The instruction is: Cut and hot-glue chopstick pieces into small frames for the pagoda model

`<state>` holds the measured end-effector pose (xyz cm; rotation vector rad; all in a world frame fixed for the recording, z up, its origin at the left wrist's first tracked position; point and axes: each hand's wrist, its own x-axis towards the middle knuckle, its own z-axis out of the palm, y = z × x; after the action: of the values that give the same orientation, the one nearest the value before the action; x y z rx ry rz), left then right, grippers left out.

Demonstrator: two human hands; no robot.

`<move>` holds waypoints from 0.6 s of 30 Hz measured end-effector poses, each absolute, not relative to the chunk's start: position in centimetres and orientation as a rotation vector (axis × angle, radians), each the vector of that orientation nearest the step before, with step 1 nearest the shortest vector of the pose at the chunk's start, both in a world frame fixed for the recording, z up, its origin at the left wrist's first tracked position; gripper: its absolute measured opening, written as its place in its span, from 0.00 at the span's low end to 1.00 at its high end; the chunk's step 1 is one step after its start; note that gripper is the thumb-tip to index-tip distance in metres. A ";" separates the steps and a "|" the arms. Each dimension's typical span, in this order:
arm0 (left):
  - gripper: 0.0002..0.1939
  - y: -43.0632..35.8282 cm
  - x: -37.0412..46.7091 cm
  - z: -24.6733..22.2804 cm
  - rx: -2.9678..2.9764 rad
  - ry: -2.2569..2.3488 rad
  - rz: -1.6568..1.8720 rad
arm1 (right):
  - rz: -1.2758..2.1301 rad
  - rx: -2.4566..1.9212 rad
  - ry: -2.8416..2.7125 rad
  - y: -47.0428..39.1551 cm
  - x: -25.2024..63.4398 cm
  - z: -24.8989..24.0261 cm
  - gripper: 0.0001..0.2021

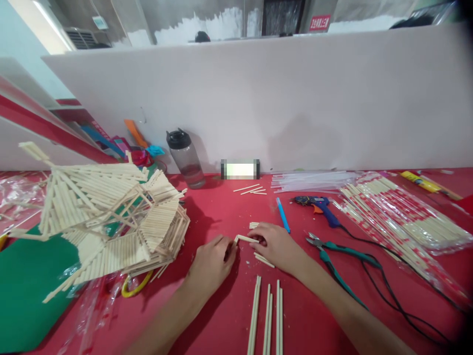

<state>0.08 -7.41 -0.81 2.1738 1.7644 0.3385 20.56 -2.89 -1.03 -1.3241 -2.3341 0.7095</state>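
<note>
At the middle of the red table, my left hand [216,256] is closed, its thumb and fingertips pinching the end of a short wooden stick. My right hand [275,244] pinches another short wooden stick [246,239]; the two sticks meet at an angle between my hands. Short cut sticks [264,260] lie just below my right fingers, and more short pieces [253,225] show beyond them, partly covered. Nearer to me lie several long wooden sticks [268,320] in pairs. A large openwork stick model [158,222] with roof-like panels stands left of my left hand.
Right of my hands lie green-handled cutters [351,249], a blue glue gun [318,203] with its cord, a blue pen [284,215] and bagged chopsticks [406,212]. Clear glue sticks [310,181], a water bottle [185,160] and a lit screen [240,169] are near the white partition [229,103].
</note>
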 end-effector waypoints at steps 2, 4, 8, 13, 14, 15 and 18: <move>0.15 -7.4 0.1 -0.8 2.179 1.760 0.321 | 0.696 -1.316 -2.357 -2.9 20.6 -1.2 0.07; 0.17 -7.5 0.1 -0.8 2.199 1.751 0.310 | 0.690 -1.302 -2.377 -2.9 20.7 -1.3 0.09; 0.17 -7.6 0.1 -1.0 2.243 1.736 0.319 | 0.705 -1.244 -2.391 -2.7 20.8 -1.2 0.10; 0.15 -7.6 0.2 -1.3 2.252 1.743 0.313 | 0.752 -1.238 -2.374 -2.6 20.8 -0.8 0.09; 0.15 -7.6 0.2 -1.3 2.248 1.749 0.305 | 0.759 -1.255 -2.369 -2.6 20.7 -0.7 0.09; 0.15 -7.6 0.2 -1.3 2.242 1.757 0.296 | 0.765 -1.272 -2.367 -2.6 20.7 -0.7 0.09; 0.15 -7.6 0.1 -1.0 2.216 1.770 0.267 | 0.765 -1.305 -2.360 -2.8 20.7 -0.6 0.07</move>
<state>0.12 -7.55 -1.03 2.2159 1.7699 0.2675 20.74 -2.81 -0.56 -1.3047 -2.3599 0.7646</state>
